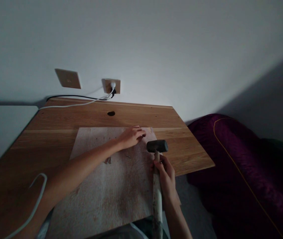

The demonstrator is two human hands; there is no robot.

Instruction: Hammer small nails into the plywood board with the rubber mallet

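Observation:
My right hand [165, 172] is wrapped round the pale, worn handle of a mallet [157, 146], just below its dark head. The mallet is held over the right edge of a plywood board [101, 192]. Near the board's far right corner, my left hand [133, 136] has its fingers pinched together low over the surface. Whatever sits between those fingertips is too small to make out. A loose nail [128, 156] lies on the board, and a few more nails [108, 160] lie close to my left forearm. Several small dark marks dot the board's far side.
The board rests on a wooden desk [181, 146] against the wall. Behind are a socket [108, 85] with plugged-in cables, a blank wall plate [68, 78] and a cable hole [111, 113]. A white cable [40, 194] crosses by my left arm. Purple fabric [221, 159] bulges at right.

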